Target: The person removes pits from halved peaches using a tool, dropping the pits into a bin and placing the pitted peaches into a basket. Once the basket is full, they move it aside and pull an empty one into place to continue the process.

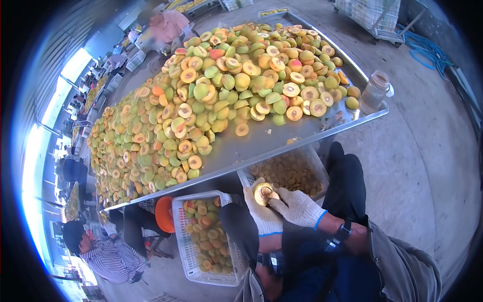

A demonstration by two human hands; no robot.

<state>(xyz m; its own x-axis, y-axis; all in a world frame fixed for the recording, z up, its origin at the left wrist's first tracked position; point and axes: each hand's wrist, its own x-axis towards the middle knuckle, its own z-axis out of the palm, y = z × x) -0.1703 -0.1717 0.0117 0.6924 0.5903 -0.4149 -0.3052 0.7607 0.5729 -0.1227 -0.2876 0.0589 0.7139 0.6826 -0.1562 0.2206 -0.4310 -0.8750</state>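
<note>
Fruit (261, 192), cut open with its inner face up, sits above the lap in the left hand (262, 216), whose gloved fingers are closed around it. The right hand (301, 207) has its fingers drawn in against the cut side; whether they grip flesh, stone or a small tool, I cannot tell. With both hands so close, a slip on wet flesh could drive the right fingertips into the left glove, and too hard a squeeze could tear or crush the soft half.

Just beyond is the crate of brown pieces (324, 174), partly under the surface (226, 155). If the grip failed, the piece could drop in among them or fall between the legs. Off to the left stands the crate of fruit halves (182, 246), close beside the knee; a shifting leg might knock it.

Over the surface's near edge rises the heap (221, 85), steep and loosely stacked. A bump or a pull from low down could send halves sliding over that edge. The jar (374, 93) stands right by the far corner, where an elbow or rolling fruit might tip it off.
</note>
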